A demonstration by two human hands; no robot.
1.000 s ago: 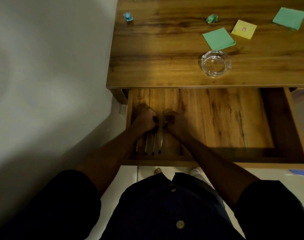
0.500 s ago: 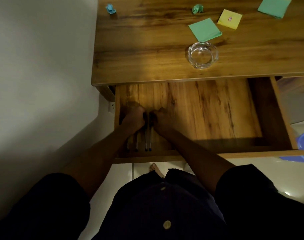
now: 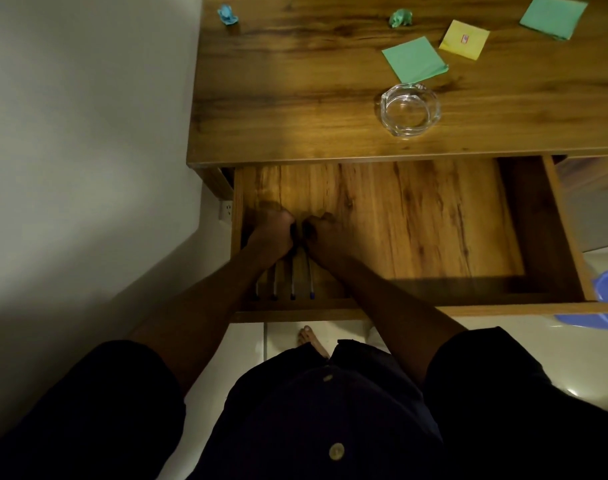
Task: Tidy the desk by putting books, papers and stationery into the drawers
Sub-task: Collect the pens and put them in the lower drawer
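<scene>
The wooden drawer (image 3: 434,220) is pulled out under the desk top (image 3: 313,91). Both my hands are down in its left front corner. My left hand (image 3: 271,230) and my right hand (image 3: 321,233) sit side by side with curled fingers around the upper ends of several pens (image 3: 292,282). The pens lie parallel, tips toward the drawer's front edge. On the desk lie a green paper square (image 3: 415,58), a yellow note (image 3: 463,39) and another green paper (image 3: 552,15).
A glass ashtray (image 3: 408,109) stands near the desk's front edge. A crumpled blue scrap (image 3: 228,14) and a green one (image 3: 401,18) lie further back. A white wall runs along the left; a blue plastic item (image 3: 607,303) is on the floor at right.
Both hands stay on the pens at the same spot in the drawer. Only the camera view has shifted slightly.
</scene>
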